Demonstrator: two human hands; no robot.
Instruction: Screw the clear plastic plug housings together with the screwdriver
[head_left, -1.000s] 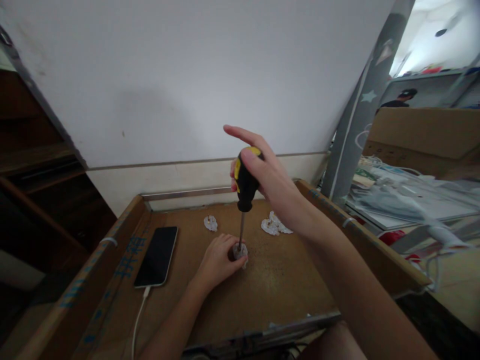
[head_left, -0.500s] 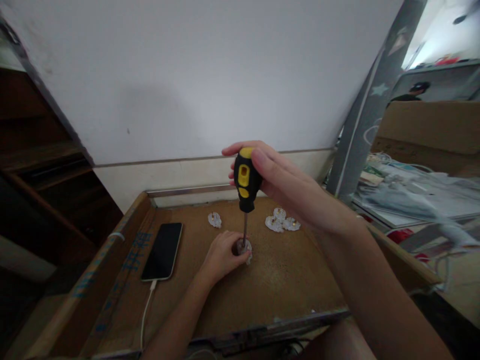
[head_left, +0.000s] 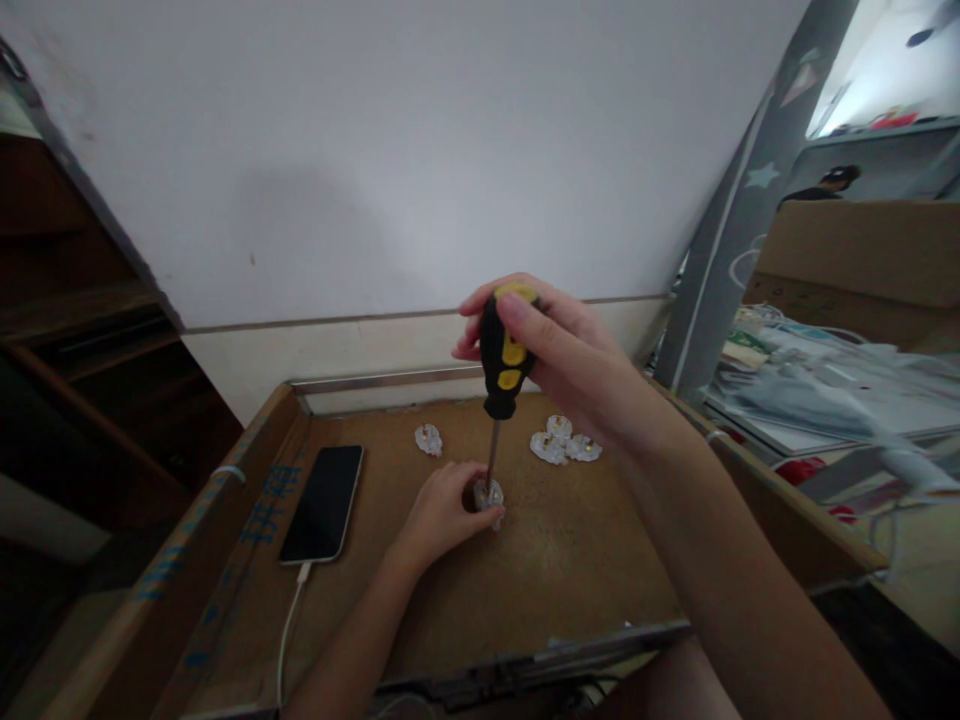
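My right hand [head_left: 559, 335] is closed round the black and yellow handle of a screwdriver [head_left: 510, 355], thumb near its top. The shaft points down, almost upright, and its tip meets a small clear plastic piece with a scalloped edge [head_left: 493, 497]. That piece lies on the brown cardboard surface [head_left: 570, 560], gripped between the thumb and fingers of my left hand [head_left: 450, 505]. Similar clear pieces with brass-coloured bits stand apart: one clear piece [head_left: 428, 439] behind my left hand, and a cluster of three clear pieces [head_left: 559, 428] to the right. Whatever the tip engages is too small to make out.
A dark phone [head_left: 322, 503] with a white cable [head_left: 289, 625] lies on the left. Raised cardboard sides [head_left: 187, 540] edge the surface, with a wall [head_left: 420, 180] behind. At right are a grey post [head_left: 720, 220], plastic bags [head_left: 795, 400] and a distant person [head_left: 829, 185].
The screwdriver handle has turned and shifted slightly right, and my right fingers have closed further round it. My left hand keeps its hold on the clear piece.
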